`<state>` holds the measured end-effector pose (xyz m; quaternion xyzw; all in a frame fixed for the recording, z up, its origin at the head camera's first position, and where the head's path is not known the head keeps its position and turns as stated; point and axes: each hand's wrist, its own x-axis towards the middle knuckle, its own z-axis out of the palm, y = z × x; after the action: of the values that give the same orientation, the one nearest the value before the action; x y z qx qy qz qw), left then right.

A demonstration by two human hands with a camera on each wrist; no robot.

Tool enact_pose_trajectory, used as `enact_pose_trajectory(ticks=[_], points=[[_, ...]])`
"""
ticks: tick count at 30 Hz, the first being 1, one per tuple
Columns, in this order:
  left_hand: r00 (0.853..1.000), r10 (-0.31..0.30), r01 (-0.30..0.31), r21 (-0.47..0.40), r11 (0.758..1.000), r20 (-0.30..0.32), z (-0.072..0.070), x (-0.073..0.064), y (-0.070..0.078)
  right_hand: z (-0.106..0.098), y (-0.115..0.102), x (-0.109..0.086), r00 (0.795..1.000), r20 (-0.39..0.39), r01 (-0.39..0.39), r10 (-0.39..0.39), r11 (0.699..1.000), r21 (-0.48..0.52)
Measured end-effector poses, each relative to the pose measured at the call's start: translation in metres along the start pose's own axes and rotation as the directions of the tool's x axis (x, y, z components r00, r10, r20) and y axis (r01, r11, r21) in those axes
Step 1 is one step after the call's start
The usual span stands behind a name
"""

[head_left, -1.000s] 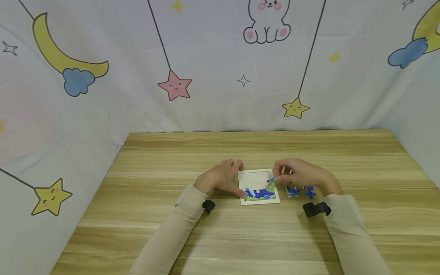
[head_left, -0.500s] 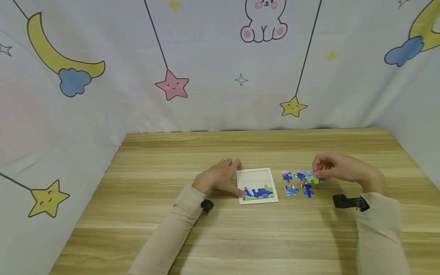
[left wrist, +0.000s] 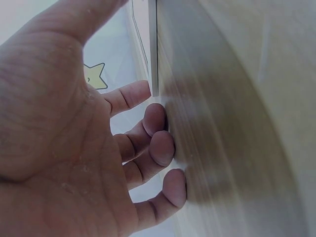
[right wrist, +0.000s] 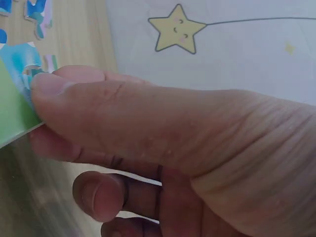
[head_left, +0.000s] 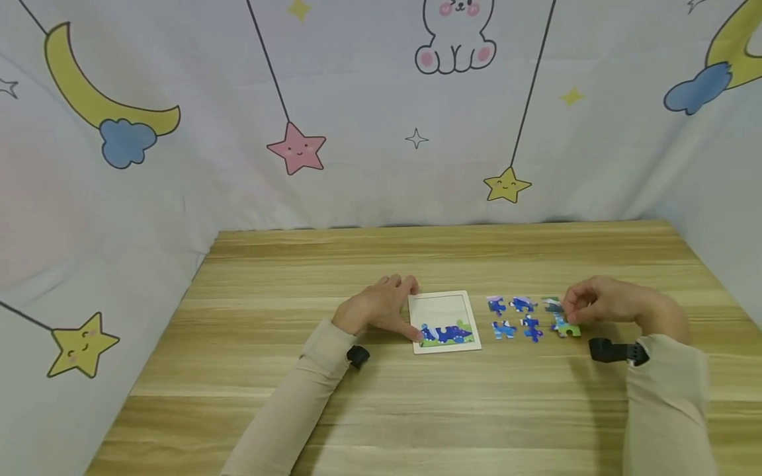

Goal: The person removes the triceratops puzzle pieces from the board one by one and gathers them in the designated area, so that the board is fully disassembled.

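Observation:
A square white puzzle tray (head_left: 440,308) lies flat on the table, with joined blue and green jigsaw pieces (head_left: 448,333) along its near side. My left hand (head_left: 379,309) rests at the tray's left side, thumb at the near corner and fingertips (left wrist: 162,148) down on the wood by its edge. To the right, my right hand (head_left: 613,305) pinches a green and light-blue jigsaw piece (head_left: 564,327) between thumb and finger. The held piece (right wrist: 15,94) fills the left of the right wrist view, partly hidden by the thumb.
Several loose jigsaw pieces (head_left: 522,303) lie in two rows between the tray and my right hand. The wooden table (head_left: 464,410) meets a patterned cloth (head_left: 369,185) at its back edge.
My right hand has carried the green piece from the tray's right side over to the right end of the loose pieces. My left hand stays at the tray.

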<state>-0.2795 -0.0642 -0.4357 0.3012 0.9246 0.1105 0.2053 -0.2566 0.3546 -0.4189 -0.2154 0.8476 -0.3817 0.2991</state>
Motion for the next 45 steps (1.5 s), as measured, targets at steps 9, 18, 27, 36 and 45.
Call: enact_pose_trajectory(ticks=[9, 18, 27, 36, 45], points=[[1.000, -0.002, 0.002, 0.001, 1.000, -0.005, 0.001, 0.002, -0.001, 0.004, 0.003, 0.009, 0.996, 0.052, -0.080, 0.078, 0.995, 0.057], [1.000, 0.009, -0.009, 0.009, 1.000, -0.012, 0.001, 0.003, -0.003, 0.005, -0.004, 0.015, 0.998, 0.028, -0.060, 0.060, 0.998, 0.021], [0.999, 0.021, -0.022, -0.032, 0.999, -0.031, 0.002, 0.004, -0.006, 0.021, -0.046, 0.041, 0.996, -0.081, -0.052, 0.035, 0.976, -0.214], [1.000, 0.023, -0.023, -0.015, 1.000, -0.009, 0.000, 0.002, -0.004, 0.045, -0.081, 0.068, 0.990, -0.064, 0.105, -0.129, 0.953, -0.285], [1.000, 0.010, -0.010, 0.020, 1.000, -0.009, 0.000, 0.003, -0.003, 0.079, -0.098, 0.105, 0.962, -0.033, 0.251, -0.272, 0.922, -0.296]])
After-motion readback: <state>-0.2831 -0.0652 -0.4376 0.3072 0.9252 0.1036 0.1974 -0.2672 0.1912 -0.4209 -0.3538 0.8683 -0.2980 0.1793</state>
